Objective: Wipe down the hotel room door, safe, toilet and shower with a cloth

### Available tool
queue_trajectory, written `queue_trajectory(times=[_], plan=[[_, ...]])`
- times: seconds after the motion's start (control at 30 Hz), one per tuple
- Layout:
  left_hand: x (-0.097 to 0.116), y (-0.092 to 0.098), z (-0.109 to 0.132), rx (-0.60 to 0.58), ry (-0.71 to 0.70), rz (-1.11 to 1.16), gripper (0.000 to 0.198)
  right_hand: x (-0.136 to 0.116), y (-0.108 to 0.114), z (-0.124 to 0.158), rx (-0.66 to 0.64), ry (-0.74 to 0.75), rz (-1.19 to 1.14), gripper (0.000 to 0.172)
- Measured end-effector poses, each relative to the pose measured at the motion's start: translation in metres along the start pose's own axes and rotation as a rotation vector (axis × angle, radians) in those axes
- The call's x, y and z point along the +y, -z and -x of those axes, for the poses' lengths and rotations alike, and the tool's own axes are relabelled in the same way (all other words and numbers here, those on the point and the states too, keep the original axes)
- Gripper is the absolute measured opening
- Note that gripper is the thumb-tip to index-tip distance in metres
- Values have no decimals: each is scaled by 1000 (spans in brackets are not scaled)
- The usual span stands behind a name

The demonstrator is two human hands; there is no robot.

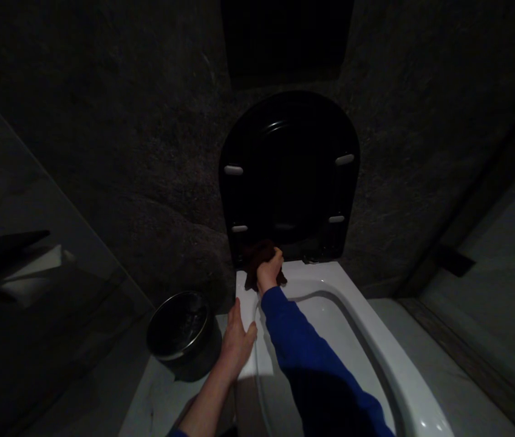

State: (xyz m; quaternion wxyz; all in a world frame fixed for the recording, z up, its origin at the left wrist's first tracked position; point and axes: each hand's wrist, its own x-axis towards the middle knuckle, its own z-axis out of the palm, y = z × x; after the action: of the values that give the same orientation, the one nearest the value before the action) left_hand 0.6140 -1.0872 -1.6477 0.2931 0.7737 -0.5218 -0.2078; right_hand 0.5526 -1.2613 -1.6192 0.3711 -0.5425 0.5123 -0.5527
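Note:
A white toilet bowl [378,340] stands in front of me with its black seat and lid [289,176] raised against the dark wall. My right hand [270,270], in a blue sleeve, is closed on a dark brown cloth [257,255] pressed on the back left of the rim, just below the hinges. My left hand [238,343] lies flat with fingers spread on the rim's left outer edge, holding nothing.
A round metal bin [180,325] stands on the floor left of the bowl. A dark stone wall is behind, with a black flush plate [285,39] above the lid. A glass panel [34,273] is at left, and pale floor tiles [458,376] at right.

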Motion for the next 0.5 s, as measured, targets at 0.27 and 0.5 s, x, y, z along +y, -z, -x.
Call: queue_trajectory(times=[0.27,0.5], plan=[[-5,-3,0,50,-46,51,76,-141,-24,-16,-61,138,-385,43],[-2,-1,0,32,-10,-20,76,-192,6,-84,-12,879,219,75]])
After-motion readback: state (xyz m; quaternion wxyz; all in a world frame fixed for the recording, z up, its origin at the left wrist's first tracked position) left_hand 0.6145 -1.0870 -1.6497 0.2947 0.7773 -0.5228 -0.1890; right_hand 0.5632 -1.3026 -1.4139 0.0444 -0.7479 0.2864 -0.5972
